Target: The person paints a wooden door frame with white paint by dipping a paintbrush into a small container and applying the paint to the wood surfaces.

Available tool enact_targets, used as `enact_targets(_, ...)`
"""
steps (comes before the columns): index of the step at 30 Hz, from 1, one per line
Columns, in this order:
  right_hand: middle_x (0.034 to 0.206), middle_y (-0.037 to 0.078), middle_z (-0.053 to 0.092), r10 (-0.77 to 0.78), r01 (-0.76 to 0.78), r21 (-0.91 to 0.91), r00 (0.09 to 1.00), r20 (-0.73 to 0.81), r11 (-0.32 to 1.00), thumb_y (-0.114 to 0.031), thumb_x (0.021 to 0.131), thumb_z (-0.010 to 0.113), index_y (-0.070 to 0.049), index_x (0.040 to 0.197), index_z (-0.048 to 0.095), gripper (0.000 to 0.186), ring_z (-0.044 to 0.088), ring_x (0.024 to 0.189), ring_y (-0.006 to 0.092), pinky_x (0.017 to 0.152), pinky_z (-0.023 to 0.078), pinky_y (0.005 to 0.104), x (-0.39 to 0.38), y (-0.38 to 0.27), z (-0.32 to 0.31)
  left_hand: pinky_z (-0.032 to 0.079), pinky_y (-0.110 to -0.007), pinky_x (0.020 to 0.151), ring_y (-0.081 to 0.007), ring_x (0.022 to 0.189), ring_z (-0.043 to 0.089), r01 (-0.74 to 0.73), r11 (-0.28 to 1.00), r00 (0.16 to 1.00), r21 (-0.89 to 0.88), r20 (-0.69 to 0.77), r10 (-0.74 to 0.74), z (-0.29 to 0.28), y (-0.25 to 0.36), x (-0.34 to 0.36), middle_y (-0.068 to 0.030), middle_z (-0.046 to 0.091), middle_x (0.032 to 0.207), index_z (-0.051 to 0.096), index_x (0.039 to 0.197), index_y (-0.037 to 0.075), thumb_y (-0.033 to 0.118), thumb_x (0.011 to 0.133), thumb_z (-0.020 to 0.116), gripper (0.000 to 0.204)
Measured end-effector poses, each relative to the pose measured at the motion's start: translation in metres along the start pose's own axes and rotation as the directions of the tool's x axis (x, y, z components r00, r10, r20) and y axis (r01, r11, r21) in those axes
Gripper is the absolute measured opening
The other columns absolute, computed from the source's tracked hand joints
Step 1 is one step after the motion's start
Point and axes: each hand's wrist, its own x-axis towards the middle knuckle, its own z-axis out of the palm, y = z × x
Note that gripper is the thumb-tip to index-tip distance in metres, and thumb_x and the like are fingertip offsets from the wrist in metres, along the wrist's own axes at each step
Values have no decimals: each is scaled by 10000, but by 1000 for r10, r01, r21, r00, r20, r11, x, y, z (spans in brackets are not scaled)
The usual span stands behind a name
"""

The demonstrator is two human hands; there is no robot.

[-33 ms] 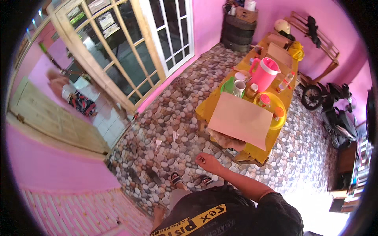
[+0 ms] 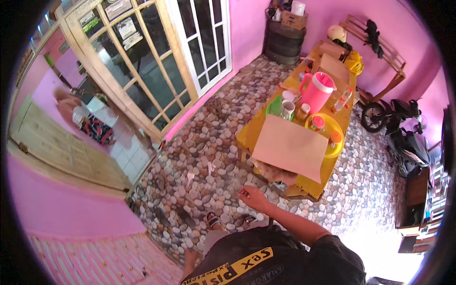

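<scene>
My right hand [image 2: 251, 197] hangs in front of me with its fingers curled, off the near corner of a yellow table [image 2: 311, 191]. What lies in the fingers, if anything, is too small to make out. My left hand [image 2: 191, 259] is low beside my body, its fingers hidden. Nearest the right hand on the table lies a flat sheet of brown paper or cardboard [image 2: 290, 148], with something crumpled and brownish [image 2: 274, 172] under its near edge. Beyond stand a pink jug [image 2: 317, 92], a cup [image 2: 287, 110], and a round yellow tray [image 2: 338, 148] holding a red-lidded jar [image 2: 317, 123].
A clear bottle [image 2: 343, 100] and open cardboard [image 2: 335, 69] occupy the table's far part. Stacked tyres [image 2: 283, 42] stand by the back wall, a motorcycle [image 2: 401, 137] at right. Glazed doors [image 2: 142, 61] are at left; a person [image 2: 88, 118] is beyond them. Pebble-patterned floor [image 2: 204, 142] surrounds me.
My view has shifted very slightly. My right hand stays curled in nearly the same place, and the things on the table have not moved.
</scene>
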Motion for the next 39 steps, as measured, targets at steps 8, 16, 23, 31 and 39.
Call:
enact_targets(8,944,181,722,58,-68,-20,947,-316,998,-225,956,674,-12,1059,721,241,715,862,339,764,570,418,56,-31,26,543,-424,831,-281,986,703,-406,870,902,279,277,331,-73,182,200,-196,721,1024,635,1123,-56,286,854,738,447)
enact_targets(16,872,174,718,368,-313,211,876,-311,926,-204,979,672,8,1031,710,222,731,795,258,676,562,364,91,-23,25,546,-409,632,-278,590,673,-263,937,955,228,198,220,-44,318,258,-170,702,816,618,967,-10,381,907,704,405)
enact_targets(23,828,148,715,356,-292,214,845,-399,932,-186,983,671,0,1069,715,210,689,714,205,650,535,342,169,-10,-10,559,-409,709,-301,757,714,-546,636,830,545,452,326,10,408,250,-171,722,879,648,1000,-16,279,913,687,310)
enact_targets(31,833,89,714,434,-314,317,778,-455,895,-150,1007,645,11,1082,699,186,688,729,142,661,545,289,205,-9,-62,561,-427,791,-319,862,724,-646,530,760,548,398,514,53,516,311,-182,738,955,656,1029,-8,261,928,689,290)
enact_targets(39,868,127,711,545,-437,327,652,-526,838,-157,991,665,6,1049,695,176,720,739,188,667,557,318,241,16,-52,542,-441,838,-322,936,706,-630,555,776,543,449,442,63,612,373,-173,726,988,642,1084,-7,309,922,711,362)
